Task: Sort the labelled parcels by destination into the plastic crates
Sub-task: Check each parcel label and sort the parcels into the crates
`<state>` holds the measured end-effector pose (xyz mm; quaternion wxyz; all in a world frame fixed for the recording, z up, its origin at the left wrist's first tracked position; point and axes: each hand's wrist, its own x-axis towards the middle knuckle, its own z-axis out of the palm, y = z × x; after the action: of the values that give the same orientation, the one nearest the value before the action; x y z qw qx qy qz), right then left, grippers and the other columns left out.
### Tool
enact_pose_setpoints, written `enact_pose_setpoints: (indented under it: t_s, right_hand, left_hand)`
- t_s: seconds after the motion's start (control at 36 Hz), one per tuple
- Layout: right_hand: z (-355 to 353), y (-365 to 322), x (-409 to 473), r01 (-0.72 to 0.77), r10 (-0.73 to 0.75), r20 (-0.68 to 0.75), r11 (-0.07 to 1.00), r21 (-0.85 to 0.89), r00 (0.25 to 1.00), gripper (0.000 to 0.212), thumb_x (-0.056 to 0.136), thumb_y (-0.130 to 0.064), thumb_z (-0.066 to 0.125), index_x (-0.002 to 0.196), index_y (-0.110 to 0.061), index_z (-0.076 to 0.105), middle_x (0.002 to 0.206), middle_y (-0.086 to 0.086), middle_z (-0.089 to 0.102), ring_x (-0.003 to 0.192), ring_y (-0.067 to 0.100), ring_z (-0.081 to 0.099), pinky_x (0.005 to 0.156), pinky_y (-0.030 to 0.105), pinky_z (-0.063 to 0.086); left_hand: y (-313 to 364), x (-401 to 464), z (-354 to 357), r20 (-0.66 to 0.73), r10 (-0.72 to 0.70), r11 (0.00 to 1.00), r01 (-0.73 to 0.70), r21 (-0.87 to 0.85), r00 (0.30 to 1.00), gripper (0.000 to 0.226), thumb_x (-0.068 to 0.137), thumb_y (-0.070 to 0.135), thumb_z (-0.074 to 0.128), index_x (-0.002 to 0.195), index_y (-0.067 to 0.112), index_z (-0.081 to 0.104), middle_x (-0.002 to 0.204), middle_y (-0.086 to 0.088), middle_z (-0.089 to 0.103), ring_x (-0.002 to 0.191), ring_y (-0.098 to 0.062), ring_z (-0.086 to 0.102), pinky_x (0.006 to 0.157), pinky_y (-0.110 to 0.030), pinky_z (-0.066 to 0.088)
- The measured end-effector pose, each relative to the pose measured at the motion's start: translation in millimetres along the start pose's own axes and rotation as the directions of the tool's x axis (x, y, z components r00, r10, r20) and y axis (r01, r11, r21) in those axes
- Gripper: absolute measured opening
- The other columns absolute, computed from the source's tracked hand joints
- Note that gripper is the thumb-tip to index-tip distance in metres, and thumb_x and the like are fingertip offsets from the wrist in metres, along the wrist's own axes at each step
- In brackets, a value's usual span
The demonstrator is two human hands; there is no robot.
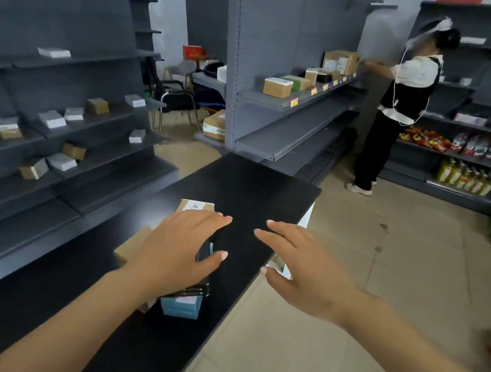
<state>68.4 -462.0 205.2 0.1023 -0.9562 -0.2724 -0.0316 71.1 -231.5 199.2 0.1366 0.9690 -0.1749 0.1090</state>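
Your left hand [178, 250] hovers spread over the small brown cardboard parcel with a handwritten white label [195, 207] on the long black table [247, 186], apparently reaching to grasp it; your right hand [305, 268] floats open beside, empty; no plastic crates show

Left hand [179, 249] hovers over parcels [196, 207] on the black table [247, 186]; right hand [304, 271] spread open beside it.

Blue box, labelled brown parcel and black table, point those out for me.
blue box [180, 306], head view, front face.
labelled brown parcel [196, 206], head view, top label.
black table [253, 187], head view, bare top.
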Motion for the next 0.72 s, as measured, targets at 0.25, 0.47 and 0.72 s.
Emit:
enact_pose_setpoints:
  t_s: [0.25,0.47,0.72]
  right_hand:
    - [14.2,75.9,86.6,0.095,-0.094,0.036,0.995,-0.036,0.995,0.06,0.098,-0.044,0.046,0.152,-0.033,0.022,0.159,-0.009,0.02,0.145,0.011,0.019,0.115,0.027,0.021]
    - [22.2,139.7,182.1,0.289,-0.286,0.119,0.957,-0.012,0.951,0.061,0.098,-0.045,0.044,0.152,-0.034,0.018,0.159,-0.012,0.016,0.145,0.006,0.012,0.113,0.02,0.013]
    - [36.1,167.5,271.2,0.513,-0.516,0.206,0.855,0.072,0.832,0.06,0.096,-0.047,0.046,0.15,-0.034,0.024,0.157,-0.011,0.021,0.143,0.007,0.019,0.115,0.028,0.025]
  left_hand:
    - [-29.7,90.6,27.0,0.0,0.001,1.0,-0.001,0.018,1.0,0.057,0.09,0.047,0.056,0.142,0.025,0.046,0.14,0.01,0.05,0.131,-0.011,0.044,0.111,-0.028,0.027]
    - [-49.8,145.5,59.7,-0.044,-0.208,0.976,0.21,0.053,0.977,0.054,0.09,0.047,0.053,0.14,0.027,0.047,0.138,0.011,0.052,0.129,-0.011,0.045,0.104,-0.023,0.021]
    - [-66.1,146.1,83.2,-0.05,-0.516,0.853,0.519,0.06,0.855,0.057,0.088,0.051,0.048,0.141,0.029,0.045,0.139,0.01,0.051,0.128,-0.011,0.045,0.109,-0.035,0.034]
